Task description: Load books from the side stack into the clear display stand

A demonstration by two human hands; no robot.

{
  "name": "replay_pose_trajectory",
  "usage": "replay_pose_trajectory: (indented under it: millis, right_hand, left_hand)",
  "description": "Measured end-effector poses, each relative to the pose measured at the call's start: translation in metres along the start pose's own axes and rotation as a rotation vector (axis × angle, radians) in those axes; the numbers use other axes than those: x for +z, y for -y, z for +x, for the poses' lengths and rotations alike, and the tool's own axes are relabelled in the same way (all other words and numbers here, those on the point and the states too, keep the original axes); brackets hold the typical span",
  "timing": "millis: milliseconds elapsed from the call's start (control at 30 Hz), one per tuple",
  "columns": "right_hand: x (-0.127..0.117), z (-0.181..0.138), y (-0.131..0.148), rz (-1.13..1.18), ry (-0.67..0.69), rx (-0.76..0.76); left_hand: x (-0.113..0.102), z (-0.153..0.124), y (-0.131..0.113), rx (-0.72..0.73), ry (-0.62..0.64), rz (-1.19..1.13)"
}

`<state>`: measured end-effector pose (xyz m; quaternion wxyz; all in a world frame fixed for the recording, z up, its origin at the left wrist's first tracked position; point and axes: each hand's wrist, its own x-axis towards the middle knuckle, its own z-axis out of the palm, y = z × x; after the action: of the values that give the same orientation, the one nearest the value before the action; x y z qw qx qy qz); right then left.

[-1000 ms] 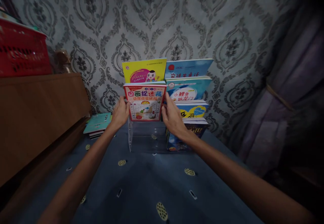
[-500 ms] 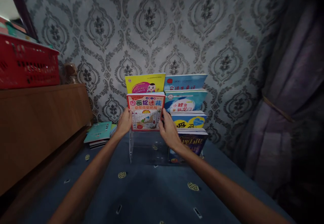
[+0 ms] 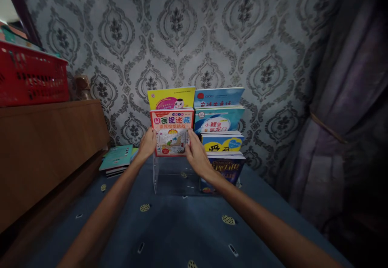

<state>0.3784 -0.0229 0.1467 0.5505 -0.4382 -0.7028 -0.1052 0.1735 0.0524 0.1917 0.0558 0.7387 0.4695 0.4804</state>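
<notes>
Both my hands grip a red-bordered children's book [image 3: 172,130] by its sides, upright in the left column of a clear acrylic tiered rack [image 3: 169,177]. My left hand [image 3: 148,143] holds its left edge, my right hand [image 3: 195,155] its right edge, fingers curled on the cover. Behind it stands a yellow book [image 3: 171,97]. The right column holds several books: a light blue one [image 3: 218,96], a teal one [image 3: 218,118], a blue-and-yellow one [image 3: 222,142] and a dark one [image 3: 227,167].
A stack of teal books [image 3: 117,159] lies on the blue patterned cloth [image 3: 182,227] to the left. A wooden cabinet [image 3: 45,150] with a red basket [image 3: 32,76] stands at left. A purple curtain [image 3: 342,130] hangs at right. Patterned wallpaper is behind.
The red-bordered book has sunk a little lower into the rack, and my hands have slid down along its edges with it. The view has shifted slightly.
</notes>
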Motion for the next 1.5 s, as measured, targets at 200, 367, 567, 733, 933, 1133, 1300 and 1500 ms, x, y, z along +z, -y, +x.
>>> replay_pose_trajectory:
  millis: [200,367,567,733,933,1133,1300,1500]
  right_hand:
    - [-0.002,0.009,0.001,0.014,0.015,-0.014]
    - [-0.008,0.012,0.002,0.006,0.042,-0.004]
    - [-0.017,0.011,0.006,0.025,0.069,-0.015]
    - [-0.024,0.006,0.012,0.042,0.080,-0.022]
    - [-0.023,-0.001,0.013,0.066,0.086,0.004]
    - [-0.026,-0.006,0.012,0.088,0.089,0.061]
    - [-0.016,-0.053,0.022,0.141,0.185,0.085]
    - [0.009,-0.162,0.040,0.203,0.519,0.182]
  left_hand:
    - [-0.002,-0.003,0.001,0.011,0.008,-0.030]
    - [-0.002,-0.001,-0.003,-0.017,-0.010,-0.156]
    - [0.001,0.001,-0.009,-0.075,-0.078,-0.266]
    - [0.002,-0.003,-0.009,-0.061,-0.097,-0.256]
    - [0.001,-0.007,-0.006,-0.042,-0.079,-0.260]
    - [-0.001,-0.008,-0.005,-0.043,-0.058,-0.238]
    - [0.010,-0.037,0.019,0.122,-0.145,-0.206]
    - [0.022,-0.103,0.100,0.010,0.035,0.329]
